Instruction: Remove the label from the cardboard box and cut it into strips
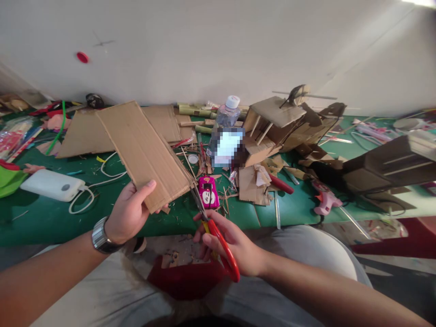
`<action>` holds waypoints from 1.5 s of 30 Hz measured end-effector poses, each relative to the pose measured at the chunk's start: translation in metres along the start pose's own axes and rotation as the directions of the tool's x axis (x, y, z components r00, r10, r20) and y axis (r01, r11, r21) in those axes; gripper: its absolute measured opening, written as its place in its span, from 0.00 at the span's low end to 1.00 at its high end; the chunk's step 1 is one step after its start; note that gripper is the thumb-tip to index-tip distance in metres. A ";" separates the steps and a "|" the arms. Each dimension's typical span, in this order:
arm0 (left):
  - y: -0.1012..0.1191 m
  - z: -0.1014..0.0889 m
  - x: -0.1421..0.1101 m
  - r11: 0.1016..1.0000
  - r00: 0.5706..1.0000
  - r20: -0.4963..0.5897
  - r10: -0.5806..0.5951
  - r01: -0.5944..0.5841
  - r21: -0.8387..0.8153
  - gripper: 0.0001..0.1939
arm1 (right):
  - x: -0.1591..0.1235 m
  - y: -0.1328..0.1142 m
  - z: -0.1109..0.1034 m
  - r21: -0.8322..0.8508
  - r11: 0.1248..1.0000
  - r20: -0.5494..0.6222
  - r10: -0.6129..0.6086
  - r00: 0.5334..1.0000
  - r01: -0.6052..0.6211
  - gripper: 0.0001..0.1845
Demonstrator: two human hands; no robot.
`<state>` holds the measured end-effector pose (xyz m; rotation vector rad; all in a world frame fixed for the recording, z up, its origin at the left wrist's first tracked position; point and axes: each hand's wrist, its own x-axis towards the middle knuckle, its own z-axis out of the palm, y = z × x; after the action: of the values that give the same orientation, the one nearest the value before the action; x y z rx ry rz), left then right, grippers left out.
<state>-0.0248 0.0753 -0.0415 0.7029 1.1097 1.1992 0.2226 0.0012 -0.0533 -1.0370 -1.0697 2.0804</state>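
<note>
My left hand (131,211) grips a rectangular piece of brown cardboard (146,156) by its near end, thumb on top and fingers underneath. In my right hand (226,240) is a pair of scissors (223,247) with red handles and some yellow inside. Their blades point up and left at the cardboard's right-hand near corner; whether they touch it I cannot tell. Just beyond the scissors lies a magenta box-shaped item (208,193) with a black-and-white face on it.
Behind stand a clear bottle (228,113), a blurred lit screen (227,146) and a cardboard structure with sticks (262,131). A pink glue gun (325,197) lies at right. A white power bank (52,185) with a cable is at left. Scraps and sticks litter the green table (102,222).
</note>
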 end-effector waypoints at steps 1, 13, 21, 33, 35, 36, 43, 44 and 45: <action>0.000 0.000 0.000 1.000 1.000 0.006 0.000 0.000 0.004 0.14 | 0.000 0.000 0.000 -0.005 1.000 0.001 -0.005 1.000 0.005 0.34; -0.003 -0.001 -0.004 0.991 0.993 0.082 -0.084 0.075 0.107 0.22 | -0.002 -0.004 -0.003 -0.030 0.999 -0.026 -0.031 0.999 0.030 0.27; -0.009 -0.003 -0.005 0.983 0.983 0.137 -0.119 0.098 0.155 0.23 | 0.000 -0.003 -0.004 -0.024 1.000 -0.038 -0.017 0.999 0.016 0.29; -0.004 0.002 -0.004 0.987 0.981 0.133 -0.143 0.131 0.095 0.23 | -0.001 -0.004 0.001 -0.021 0.999 -0.061 -0.031 0.998 0.029 0.27; -0.004 0.003 -0.004 0.987 0.981 0.125 -0.145 0.135 0.088 0.22 | -0.001 -0.003 0.001 -0.027 0.999 -0.058 -0.037 0.998 0.035 0.27; -0.004 0.003 -0.004 0.987 0.981 0.124 -0.146 0.135 0.087 0.22 | -0.001 -0.003 0.001 -0.030 0.999 -0.054 -0.042 0.998 0.040 0.26; -0.002 0.004 -0.004 0.988 0.982 0.122 -0.142 0.133 0.080 0.23 | 0.000 -0.001 0.001 -0.059 0.996 -0.036 -0.063 0.997 0.061 0.26; -0.002 0.004 -0.004 0.987 0.982 0.124 -0.145 0.136 0.080 0.23 | 0.000 -0.001 0.001 -0.061 0.997 -0.036 -0.057 0.998 0.055 0.26; -0.002 0.004 -0.004 0.987 0.981 0.126 -0.149 0.139 0.079 0.23 | 0.000 -0.001 0.001 -0.061 0.997 -0.034 -0.052 0.998 0.050 0.26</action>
<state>-0.0201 0.0714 -0.0409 0.7316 1.0767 0.9812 0.2217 0.0011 -0.0521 -1.0610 -1.1354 1.9928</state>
